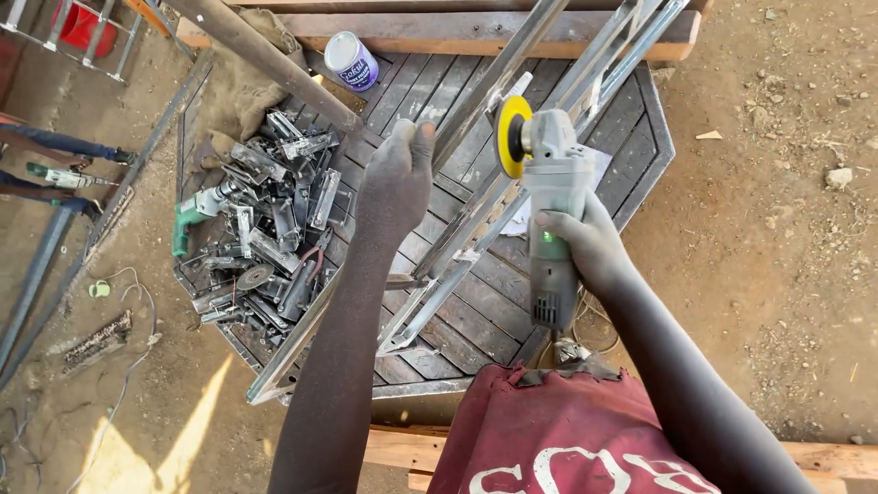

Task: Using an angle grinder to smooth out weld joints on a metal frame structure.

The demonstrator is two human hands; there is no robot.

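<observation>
My right hand grips a grey angle grinder by its body, its yellow disc facing left and close to a metal frame of welded bars. That frame lies slanted across a dark slatted metal panel. My left hand reaches forward over the frame's upper bar, fingers curled down near the bar; whether it grips the bar is hidden.
A heap of small metal brackets and scrap covers the panel's left side, with a green power tool and a loose disc. A tin can stands at the back. Wooden beams, dirt ground, cables.
</observation>
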